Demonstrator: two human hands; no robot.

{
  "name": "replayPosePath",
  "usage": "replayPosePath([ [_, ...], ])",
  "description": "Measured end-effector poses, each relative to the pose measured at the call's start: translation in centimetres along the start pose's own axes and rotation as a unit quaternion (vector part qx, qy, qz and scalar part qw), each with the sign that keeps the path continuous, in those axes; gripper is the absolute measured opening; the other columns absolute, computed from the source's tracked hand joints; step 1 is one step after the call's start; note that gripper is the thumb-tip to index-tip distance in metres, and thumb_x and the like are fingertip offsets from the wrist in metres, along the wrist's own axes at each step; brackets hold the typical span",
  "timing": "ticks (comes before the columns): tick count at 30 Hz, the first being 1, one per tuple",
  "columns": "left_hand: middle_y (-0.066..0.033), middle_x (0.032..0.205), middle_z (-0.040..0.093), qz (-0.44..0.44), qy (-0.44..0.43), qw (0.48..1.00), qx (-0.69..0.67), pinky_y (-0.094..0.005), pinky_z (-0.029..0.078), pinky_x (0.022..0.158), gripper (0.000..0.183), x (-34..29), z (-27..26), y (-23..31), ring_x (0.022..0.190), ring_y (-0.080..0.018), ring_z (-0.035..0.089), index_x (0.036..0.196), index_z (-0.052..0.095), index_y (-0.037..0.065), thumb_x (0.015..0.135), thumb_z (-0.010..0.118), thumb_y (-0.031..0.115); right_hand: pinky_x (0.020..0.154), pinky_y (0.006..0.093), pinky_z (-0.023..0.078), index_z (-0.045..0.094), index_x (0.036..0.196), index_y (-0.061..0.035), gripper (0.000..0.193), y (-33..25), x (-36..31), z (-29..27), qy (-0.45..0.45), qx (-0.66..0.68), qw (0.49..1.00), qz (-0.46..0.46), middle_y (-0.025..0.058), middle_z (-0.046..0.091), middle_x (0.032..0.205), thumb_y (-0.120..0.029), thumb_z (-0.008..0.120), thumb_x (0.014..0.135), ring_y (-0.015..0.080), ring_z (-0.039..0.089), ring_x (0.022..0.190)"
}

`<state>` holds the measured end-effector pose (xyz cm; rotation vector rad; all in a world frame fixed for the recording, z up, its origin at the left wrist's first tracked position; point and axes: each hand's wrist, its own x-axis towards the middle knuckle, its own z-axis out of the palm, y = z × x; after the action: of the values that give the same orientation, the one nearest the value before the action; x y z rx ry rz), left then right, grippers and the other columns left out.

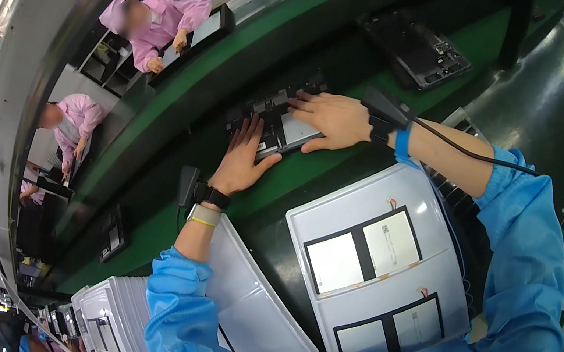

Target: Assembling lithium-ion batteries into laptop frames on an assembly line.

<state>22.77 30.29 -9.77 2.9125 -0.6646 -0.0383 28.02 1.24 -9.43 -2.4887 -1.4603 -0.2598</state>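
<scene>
A black open device chassis (270, 143) with a silver battery panel (297, 131) inside lies on the green conveyor belt (281, 183) in front of me. My left hand (239, 163) rests on its near left part, fingers stretched out and flat. Over its right side lies my right hand (336, 122), fingers extended onto the upper area and the panel, thumb apart. Neither hand grips anything; both cover parts of the chassis. Closer to me, a white plastic tray (304, 223) holds flat battery packs (393, 248) with pale cells and black borders.
Another white tray (268, 300) stands left of the first, with a stack of white trays (135, 293) beyond it. A second black chassis (422, 50) sits farther right on the belt, another (109, 235) at left. People in pink (166, 22) work across the line.
</scene>
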Motion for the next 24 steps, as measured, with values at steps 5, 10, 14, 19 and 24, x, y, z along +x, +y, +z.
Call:
replayPosePath([
  [5,-0.0275,0.164,0.029,0.056,0.076,0.993,0.065,-0.0510,0.020,0.127,0.092,2.0,2.0,1.2,0.154,-0.0419,0.025,0.158,0.028,-0.004,0.098,0.058,0.058,0.123,0.0472,0.030,0.042,0.150,0.0063,0.079,-0.1,0.2,4.0,0.062,-0.056,0.996,-0.024,0.0274,0.042,0.156,-0.043,0.068,0.095,0.0404,0.039,0.148],
  [10,-0.0275,0.162,0.032,0.010,0.099,0.993,0.062,-0.0518,0.025,0.125,0.092,-0.1,2.3,0.5,0.152,-0.0422,0.028,0.156,0.030,-0.008,0.098,0.057,0.059,0.120,0.0465,0.034,0.044,0.147,0.0074,0.084,-0.3,-0.6,2.0,0.047,-0.077,0.996,-0.013,0.0255,0.047,0.153,-0.040,0.077,0.087,0.0377,0.043,0.145],
  [14,-0.0264,0.163,0.033,-0.029,0.114,0.989,0.090,-0.0497,0.028,0.124,0.094,-1.3,3.4,-0.6,0.151,-0.0414,0.032,0.155,0.031,-0.008,0.098,0.053,0.063,0.103,0.0442,0.052,0.055,0.139,0.0030,0.071,-0.4,-1.9,-3.6,-0.003,0.058,0.994,0.093,0.0239,0.064,0.131,-0.028,0.081,0.081,0.0380,0.064,0.120],
  [19,-0.0310,0.160,0.035,-0.101,0.117,0.983,0.099,-0.0510,0.030,0.122,0.098,-1.7,3.7,-2.6,0.148,-0.0458,0.035,0.157,0.032,-0.005,0.097,0.047,0.071,0.098,0.0417,0.054,0.056,0.136,0.0033,0.050,-1.1,-8.6,-11.9,0.167,0.120,0.977,0.054,0.0202,0.071,0.118,-0.019,0.070,0.093,0.0350,0.069,0.109],
  [24,-0.0366,0.136,0.058,-0.202,0.080,0.975,-0.052,-0.0448,0.044,0.111,0.089,-5.2,-4.3,-0.5,0.133,-0.0447,0.055,0.154,0.038,-0.004,0.100,0.048,0.066,0.090,0.0442,0.053,0.058,0.131,0.0030,0.047,-7.6,-16.4,-13.7,0.054,0.100,0.987,0.113,0.0203,0.071,0.108,-0.025,0.069,0.095,0.0369,0.068,0.102],
])
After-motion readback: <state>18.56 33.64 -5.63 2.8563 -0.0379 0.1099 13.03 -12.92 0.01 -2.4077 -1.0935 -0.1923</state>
